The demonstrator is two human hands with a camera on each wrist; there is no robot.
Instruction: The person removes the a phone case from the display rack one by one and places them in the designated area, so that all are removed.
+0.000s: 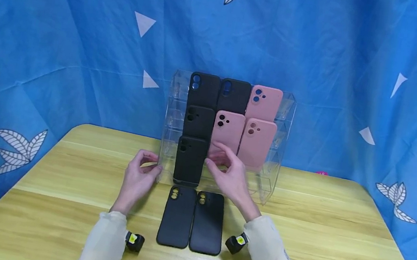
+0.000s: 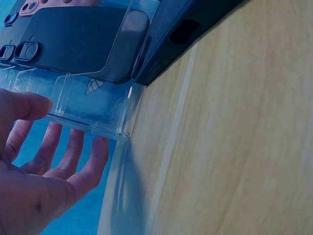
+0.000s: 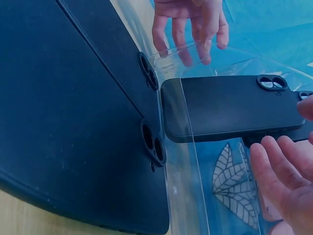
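A clear display rack stands upright, with black and pink phone cases propped in its tiers. My left hand grips the rack's left side, thumb at the front edge and fingers along the outer panel. In front of the middle column is my right hand, thumb and fingers apart with nothing between them. It overlaps the lower part of a pink phone case and sits just right of the lowest black phone case. Two black phone cases lie side by side on the table before the rack.
More black cases fill the rack's left column and upper middle, and pink cases its right column. A wooden table carries everything. Blue patterned cloth hangs behind. Small black cameras are strapped at both wrists.
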